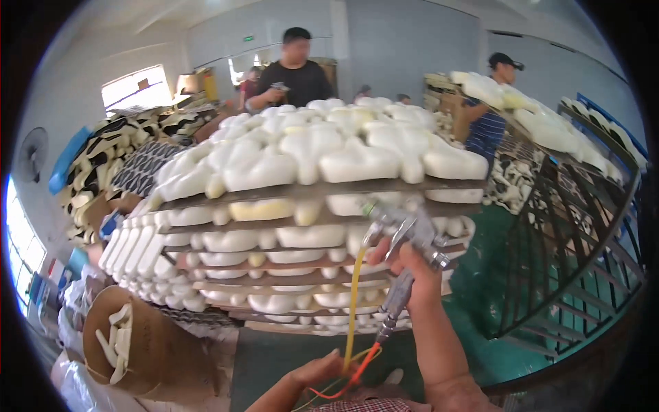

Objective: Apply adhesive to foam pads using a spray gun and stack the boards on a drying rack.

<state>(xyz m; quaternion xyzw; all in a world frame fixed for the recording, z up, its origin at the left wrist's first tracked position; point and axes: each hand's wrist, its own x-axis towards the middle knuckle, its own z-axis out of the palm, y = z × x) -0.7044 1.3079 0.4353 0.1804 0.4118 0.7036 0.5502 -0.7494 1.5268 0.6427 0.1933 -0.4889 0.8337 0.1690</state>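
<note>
My right hand point(416, 269) is wrapped around the handle of a metal spray gun point(405, 230), raised in front of a tall stack of boards. A yellow hose point(355, 302) hangs from the gun, and an orange hose point(369, 362) runs down from its grip. Low in front of me, my left hand point(317, 371) is closed around the yellow hose, its fingers partly hidden. White molded foam pieces point(360, 161) cover the top board point(268, 195). More such pieces fill the layers below. The gun's nozzle end overlaps the upper layers in view; whether it touches them I cannot tell.
Beyond the stack stands a person point(295, 75) in black, holding a similar gun. Another person point(487, 127) is at the right, beside more foam pieces. A dark metal rack point(570, 275) borders the right. A cardboard drum point(147, 350) with white pieces inside stands lower left.
</note>
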